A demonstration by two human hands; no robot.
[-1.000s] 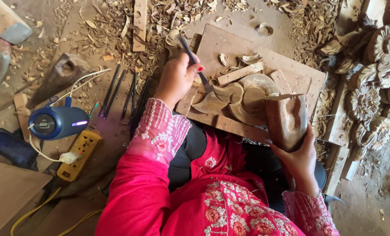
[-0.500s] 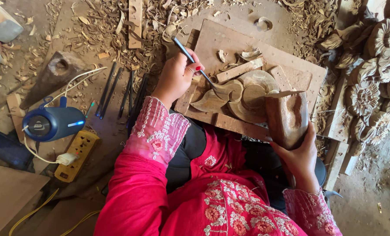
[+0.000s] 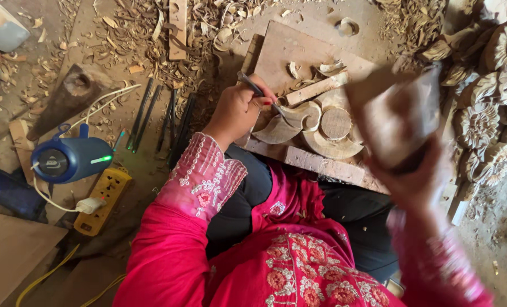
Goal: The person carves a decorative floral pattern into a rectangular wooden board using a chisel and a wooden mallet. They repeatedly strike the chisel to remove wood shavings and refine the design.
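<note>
Head view, landmark: we take the wooden work board (image 3: 299,48) on the floor as our reference, and everything is placed from it.
Left hand (image 3: 236,111): we close it fully round a slim chisel (image 3: 252,87), fingers wrapped tight, at the board's near-left edge; the blade runs out toward the carving.
Carving (image 3: 316,128): we see a pale scroll-and-disc wood piece lying flat on the board's near half, the chisel tip touching its left curl.
Right hand (image 3: 415,182): we lift it off the board's right end, closed on a wooden mallet (image 3: 398,113); both are motion-blurred, so how tight the grasp sits we cannot tell exactly.
Done so far: we judge the outline as cut, since the curl and round disc stand clear, and loose chips (image 3: 321,68) lie on the board's far half.
Left to do: we judge the surface detail as not yet in; the disc face looks plain beside the finished rosettes (image 3: 492,85) stacked right of the board.
Spare chisels (image 3: 156,116): a row lies on the floor left of the board, untouched.
Further left of the board: a blue speaker (image 3: 65,159) and a yellow power strip (image 3: 102,199) sit among the shavings (image 3: 134,34).
</note>
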